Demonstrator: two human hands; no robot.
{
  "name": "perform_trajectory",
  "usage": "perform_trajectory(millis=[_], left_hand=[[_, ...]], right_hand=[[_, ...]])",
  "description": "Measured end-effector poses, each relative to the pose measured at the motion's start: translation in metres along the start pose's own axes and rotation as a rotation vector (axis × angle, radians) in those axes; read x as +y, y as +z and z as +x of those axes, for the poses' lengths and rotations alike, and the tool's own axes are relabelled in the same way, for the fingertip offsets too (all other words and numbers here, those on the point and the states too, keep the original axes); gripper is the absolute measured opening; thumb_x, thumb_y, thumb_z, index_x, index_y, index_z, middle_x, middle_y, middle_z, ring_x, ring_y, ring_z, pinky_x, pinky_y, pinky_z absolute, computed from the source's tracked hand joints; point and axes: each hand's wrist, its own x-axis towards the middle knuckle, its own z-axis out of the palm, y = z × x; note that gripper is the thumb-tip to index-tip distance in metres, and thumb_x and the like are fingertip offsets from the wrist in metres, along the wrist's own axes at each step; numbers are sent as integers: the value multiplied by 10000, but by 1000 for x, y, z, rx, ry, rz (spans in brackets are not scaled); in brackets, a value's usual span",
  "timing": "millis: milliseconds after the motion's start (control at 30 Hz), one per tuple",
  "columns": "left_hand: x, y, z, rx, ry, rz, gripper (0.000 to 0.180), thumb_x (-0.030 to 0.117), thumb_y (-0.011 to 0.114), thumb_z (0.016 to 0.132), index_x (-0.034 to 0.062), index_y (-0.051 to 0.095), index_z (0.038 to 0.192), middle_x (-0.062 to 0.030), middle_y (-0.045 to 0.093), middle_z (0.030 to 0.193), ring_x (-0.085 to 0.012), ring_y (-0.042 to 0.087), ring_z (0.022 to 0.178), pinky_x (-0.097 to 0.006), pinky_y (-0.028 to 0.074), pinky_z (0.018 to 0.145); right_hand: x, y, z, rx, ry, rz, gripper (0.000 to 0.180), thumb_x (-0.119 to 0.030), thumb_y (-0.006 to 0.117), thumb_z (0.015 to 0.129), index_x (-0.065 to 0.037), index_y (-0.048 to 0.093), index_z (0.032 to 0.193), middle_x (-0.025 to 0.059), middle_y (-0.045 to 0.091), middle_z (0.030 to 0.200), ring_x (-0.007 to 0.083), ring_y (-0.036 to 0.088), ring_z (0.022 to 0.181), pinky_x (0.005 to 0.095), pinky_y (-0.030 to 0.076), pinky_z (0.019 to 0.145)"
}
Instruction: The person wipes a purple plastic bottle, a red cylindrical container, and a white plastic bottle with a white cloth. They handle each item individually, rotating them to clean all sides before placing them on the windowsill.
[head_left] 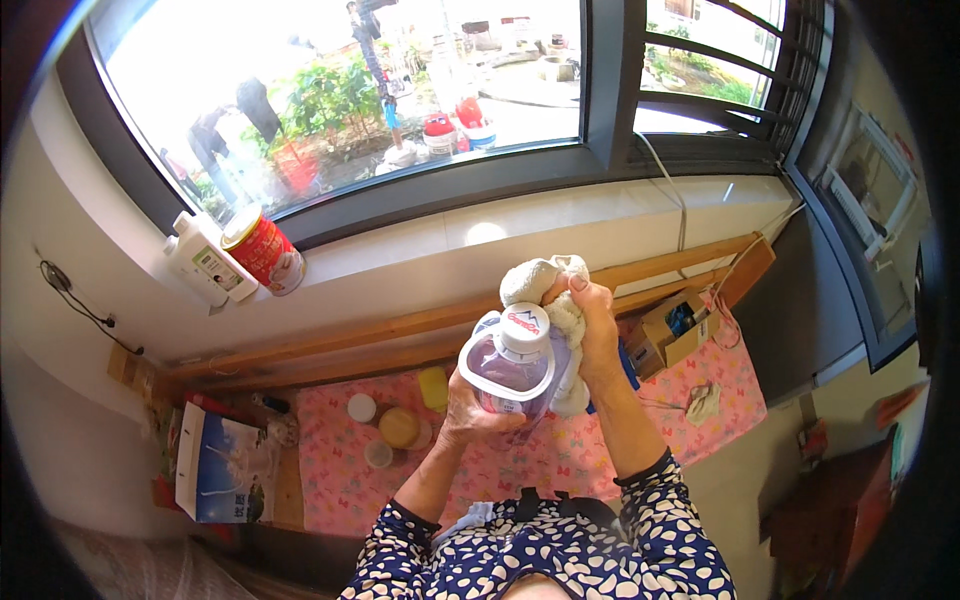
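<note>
Translucent, lilac-tinted plastic makes up the jug point(512, 425) in front of you, held up above the bed and near the middle of your view. Its screw cap point(525, 322) is white, round and ribbed at the side, and a smooth white loop of a handle curves around below it. Your left hand point(470, 408) is curled around the jug's left and near side, thumb laid across the front. Your right hand point(595, 312) is closed on a bunched cloth point(528, 283), cream and nubbly like towelling, which bulges past your fingers and hangs down the jug's right side. Your sleeves point(660, 515) are dark blue with cream pebble-shaped spots.

Below lies a pink patterned sheet point(335, 450), soft and slightly rumpled. On it, left of the jug, sit a yellow block point(433, 388), a squat tan jar point(399, 428) and a white round tub point(362, 407). Right of your right forearm stands an open cardboard box point(678, 335), square-edged, with items inside. Plain wooden rails point(400, 326) run along the bed's far side. On the pale, smooth sill point(420, 240), a red cylindrical tin point(264, 252) stands beside a white plastic bottle point(212, 260), under the dark window frame point(500, 180).
</note>
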Motion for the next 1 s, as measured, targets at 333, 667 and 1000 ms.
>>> perform_trajectory(millis=[333, 667, 1000], left_hand=[[1, 0, 6, 253, 113, 2, 818, 192, 854, 537, 11, 466, 1234, -69, 585, 1121, -170, 566, 1000, -318, 454, 875], [29, 14, 17, 156, 174, -207, 897, 378, 865, 580, -1, 429, 1267, -111, 574, 1111, -236, 581, 1016, -342, 516, 806], [42, 8, 32, 141, 272, -52, 907, 504, 734, 679, 61, 290, 1335, -142, 459, 1206, -259, 523, 1092, -382, 521, 866]], right_hand=[[21, 9, -32, -17, -766, -745, 320, -250, 548, 880, 17, 614, 1044, 159, 588, 1081, 318, 520, 1037, 414, 405, 908], [-13, 29, -18, -107, -294, -246, 466, -363, 445, 952, -9, 507, 1248, 160, 552, 1171, 233, 540, 1040, 319, 424, 893], [31, 5, -16, -79, -177, -473, 511, -431, 324, 994, -13, 530, 1203, 133, 600, 1063, 235, 533, 1008, 312, 393, 903]])
